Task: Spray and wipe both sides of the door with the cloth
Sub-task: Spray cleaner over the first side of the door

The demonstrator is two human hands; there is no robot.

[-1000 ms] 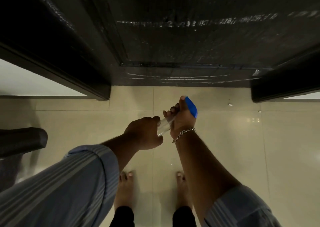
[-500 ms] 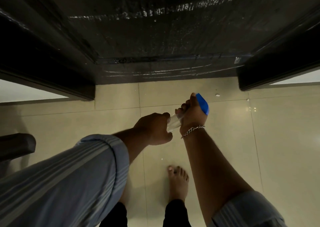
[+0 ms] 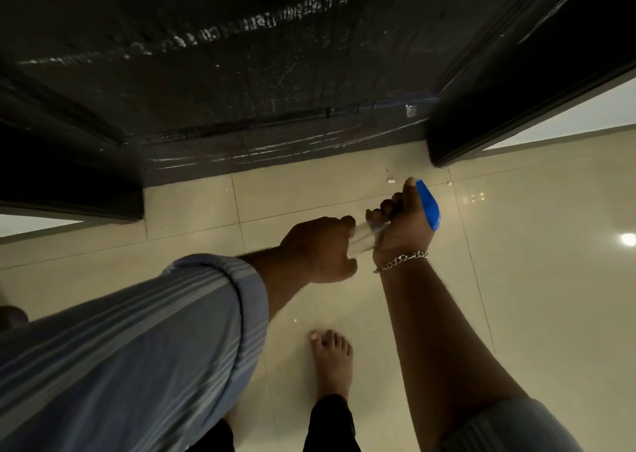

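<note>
Your right hand (image 3: 401, 226) is curled round the head of the spray bottle (image 3: 370, 233), fingers wrapped at the trigger and the thumb lying along the blue cap (image 3: 428, 207). Your left hand (image 3: 320, 250) grips the clear body of the same bottle from the other end, so both hands close on one thing and meet just beside each other. The bottle's long axis runs roughly level from your left hand up to your right, across the face of the door (image 3: 241, 55) rather than toward it.

The door stands ahead of the bottle and above it in the view, its dark bottom edge well apart from your hands, with pale tiled floor (image 3: 533, 279) between. The right hand, with its chain bracelet (image 3: 401, 262), is the nearer of the two to the door. Wet streaks shine on the lower panel. To spray, you would likely have to turn the nozzle toward the door; which way it faces now is hidden by your fingers.

No cloth is in view. A small pale sticker (image 3: 410, 110) sits low on the door, right of the bottle; its writing is too small to read.
</note>
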